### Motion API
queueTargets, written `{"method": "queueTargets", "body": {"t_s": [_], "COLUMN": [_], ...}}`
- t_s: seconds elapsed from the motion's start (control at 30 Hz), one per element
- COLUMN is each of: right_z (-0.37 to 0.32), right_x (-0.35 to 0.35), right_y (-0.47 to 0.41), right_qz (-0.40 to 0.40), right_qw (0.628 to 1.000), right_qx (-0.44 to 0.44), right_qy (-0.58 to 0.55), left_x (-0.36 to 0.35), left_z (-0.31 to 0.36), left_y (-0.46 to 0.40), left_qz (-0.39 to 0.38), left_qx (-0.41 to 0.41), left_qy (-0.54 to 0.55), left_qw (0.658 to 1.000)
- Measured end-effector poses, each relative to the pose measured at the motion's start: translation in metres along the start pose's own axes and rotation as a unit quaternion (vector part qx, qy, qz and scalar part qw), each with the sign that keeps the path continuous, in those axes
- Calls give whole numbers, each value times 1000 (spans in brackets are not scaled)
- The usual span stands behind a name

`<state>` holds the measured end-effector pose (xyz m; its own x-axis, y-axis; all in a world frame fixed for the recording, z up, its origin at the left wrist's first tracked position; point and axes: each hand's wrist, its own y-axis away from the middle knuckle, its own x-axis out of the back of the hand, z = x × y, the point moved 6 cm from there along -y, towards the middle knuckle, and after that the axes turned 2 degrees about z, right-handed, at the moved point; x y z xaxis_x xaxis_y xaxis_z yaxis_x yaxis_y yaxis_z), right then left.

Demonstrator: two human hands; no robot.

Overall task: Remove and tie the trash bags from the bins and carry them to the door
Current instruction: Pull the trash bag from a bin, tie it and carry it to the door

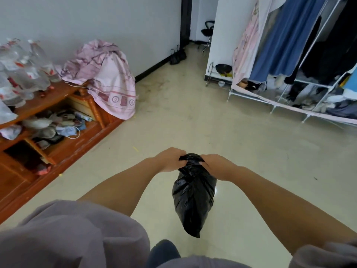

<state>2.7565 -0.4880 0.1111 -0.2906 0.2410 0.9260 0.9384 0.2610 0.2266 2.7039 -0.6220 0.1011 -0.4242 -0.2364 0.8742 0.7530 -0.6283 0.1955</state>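
Note:
A filled black trash bag (193,196) hangs in the air in front of me, above the pale floor. My left hand (170,159) grips the bunched top of the bag from the left. My right hand (214,165) grips the same bunched top from the right. Both fists are close together at the bag's neck, which looks twisted and gathered. Far ahead, two small tied black bags (177,56) sit on the floor beside a dark door frame (185,20). No bin is in view.
A wooden shelf unit (63,132) with plastic bottles (23,68) and a pink cloth (108,78) runs along the left wall. A clothes rack (301,55) full of garments stands at the right. A black stool (207,33) stands beyond the doorway.

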Motion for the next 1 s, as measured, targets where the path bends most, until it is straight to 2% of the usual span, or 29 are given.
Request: {"method": "queueTargets", "body": {"t_s": [0.23,0.63,0.9,1.0], "right_z": [70,164,242,279], "right_x": [53,162,228,252], "right_y": [-164,-432,-613,-682], "right_qz": [-20,-24,-6,-21], "right_qw": [999,1000,1000,1000], "right_qx": [18,-15,-2,1], "right_qy": [22,2,9,8], "left_x": [53,185,260,282], "left_z": [-66,-174,-253,-278], "left_y": [-149,-397,-586,-655], "left_qz": [5,9,11,5], "left_qx": [31,-21,-5,8], "left_qy": [7,19,-16,5], "left_qw": [999,1000,1000,1000]}}
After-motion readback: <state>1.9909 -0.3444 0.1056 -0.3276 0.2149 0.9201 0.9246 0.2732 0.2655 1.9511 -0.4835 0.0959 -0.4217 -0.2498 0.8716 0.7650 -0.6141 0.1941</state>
